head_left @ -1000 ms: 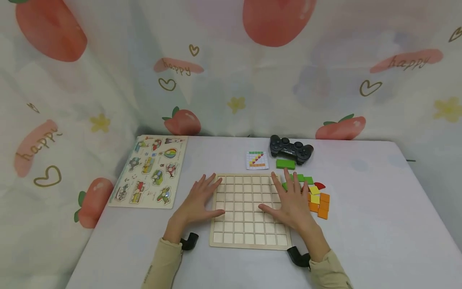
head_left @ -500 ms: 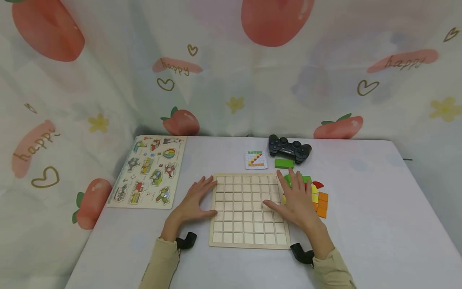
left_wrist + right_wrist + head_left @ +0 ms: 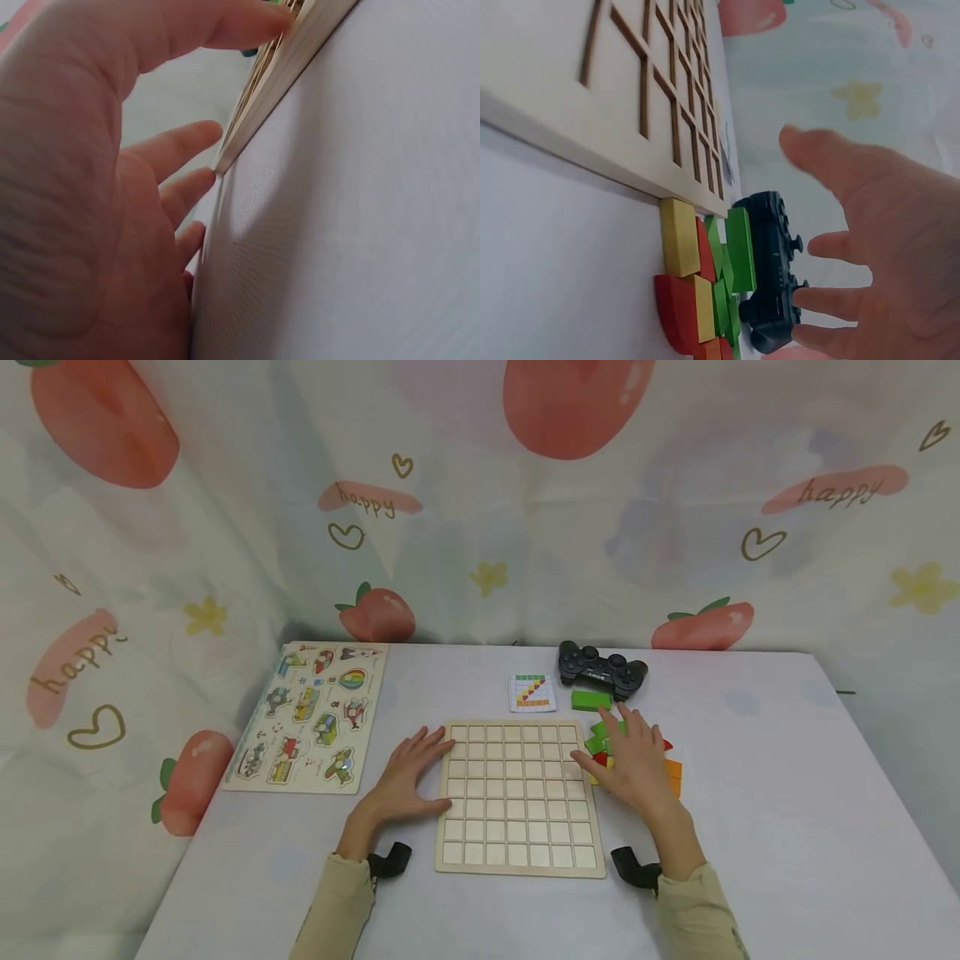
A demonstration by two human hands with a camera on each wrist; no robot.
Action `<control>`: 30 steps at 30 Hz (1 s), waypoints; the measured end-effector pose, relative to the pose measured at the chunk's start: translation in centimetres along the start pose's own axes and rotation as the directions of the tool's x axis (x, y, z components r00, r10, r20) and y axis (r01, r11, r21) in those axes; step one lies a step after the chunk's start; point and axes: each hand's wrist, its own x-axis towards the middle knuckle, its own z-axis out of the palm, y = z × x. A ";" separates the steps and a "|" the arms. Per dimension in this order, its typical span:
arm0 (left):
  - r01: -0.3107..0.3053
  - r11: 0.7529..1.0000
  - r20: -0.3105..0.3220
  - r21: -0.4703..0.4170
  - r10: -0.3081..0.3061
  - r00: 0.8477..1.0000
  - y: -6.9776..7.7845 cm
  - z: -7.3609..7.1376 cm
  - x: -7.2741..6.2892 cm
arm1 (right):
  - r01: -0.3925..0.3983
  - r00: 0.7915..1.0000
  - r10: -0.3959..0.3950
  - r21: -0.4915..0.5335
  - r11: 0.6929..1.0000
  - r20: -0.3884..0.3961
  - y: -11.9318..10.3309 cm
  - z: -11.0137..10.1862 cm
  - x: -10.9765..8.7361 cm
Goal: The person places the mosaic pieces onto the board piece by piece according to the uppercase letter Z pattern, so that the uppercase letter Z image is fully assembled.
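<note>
A pale wooden grid board (image 3: 517,797) lies on the white table, its square cells bare. My left hand (image 3: 397,785) rests at the board's left edge, fingers spread; in the left wrist view the thumb (image 3: 247,26) touches the rim. Over the pile of coloured blocks at the board's right side hovers my right hand (image 3: 637,768), fingers spread and holding nothing. Green blocks (image 3: 600,739), orange blocks (image 3: 674,775) and red and yellow ones show around it, partly hidden by the hand. In the right wrist view a yellow block (image 3: 679,236) and a red block (image 3: 676,313) lie beside the board.
Behind the board lies a small pattern card (image 3: 532,693). A black game controller (image 3: 602,668) sits at the back, with a long green block (image 3: 591,700) in front of it. A picture puzzle board (image 3: 307,718) occupies the left side. Printed cloth hangs behind the table.
My right hand has moved right, off the board and over the coloured blocks. My left hand has drawn back slightly to the board's left edge.
</note>
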 end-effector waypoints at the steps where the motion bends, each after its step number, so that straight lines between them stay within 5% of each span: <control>1: 0.005 1.000 0.003 0.011 -0.005 1.000 -0.1 0.0 0.0 | -0.005 1.000 0.005 0.002 1.000 -0.004 0.2 -0.1 0.2; 12: 0.008 1.000 0.011 0.010 -0.008 1.000 0.0 -0.2 -0.1 | -0.150 0.988 0.149 0.031 0.988 0.027 1.8 -0.3 3.1; 19: 0.000 1.000 0.007 0.005 0.000 1.000 0.3 -0.3 -0.1 | -0.154 0.988 0.154 -0.007 0.988 0.004 2.0 0.0 3.8; 30: 0.010 1.000 0.016 0.003 -0.010 1.000 0.1 -0.2 0.0 | -0.147 0.986 0.153 0.096 0.984 -0.062 1.1 0.6 4.0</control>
